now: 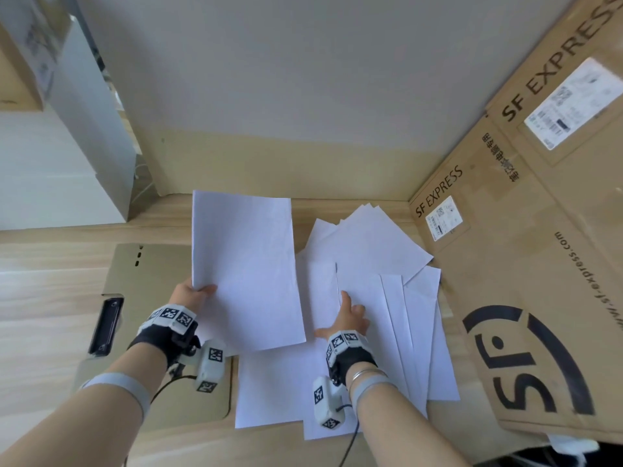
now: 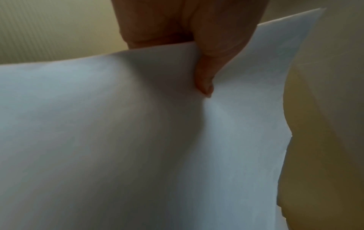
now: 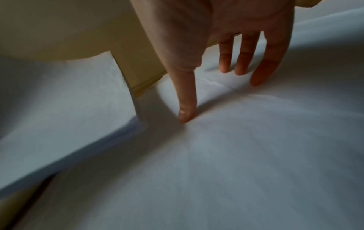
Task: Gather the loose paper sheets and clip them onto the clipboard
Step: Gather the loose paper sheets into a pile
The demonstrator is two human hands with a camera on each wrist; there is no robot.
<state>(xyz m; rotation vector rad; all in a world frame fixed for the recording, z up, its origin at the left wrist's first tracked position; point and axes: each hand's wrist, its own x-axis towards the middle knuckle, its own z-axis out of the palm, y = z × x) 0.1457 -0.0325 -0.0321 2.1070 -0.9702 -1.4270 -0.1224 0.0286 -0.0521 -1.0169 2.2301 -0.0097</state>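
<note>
Left wrist, thumb (image 2: 204, 87) atop sheets (image 2: 118, 140)

Bare desk (image 1: 43, 298) lies open to the left of the clipboard (image 1: 148, 264), whose clip (image 1: 106, 326) at its left end is uncovered. The lifted sheets (image 1: 246, 274) in the left hand (image 1: 192, 294) overhang the clipboard's right part. To the right, scattered sheets (image 1: 377, 247) cover the desk up to the cardboard boxes (image 1: 505, 264), which wall off that side. A cardboard panel (image 1: 269, 129) closes the far edge.
</note>
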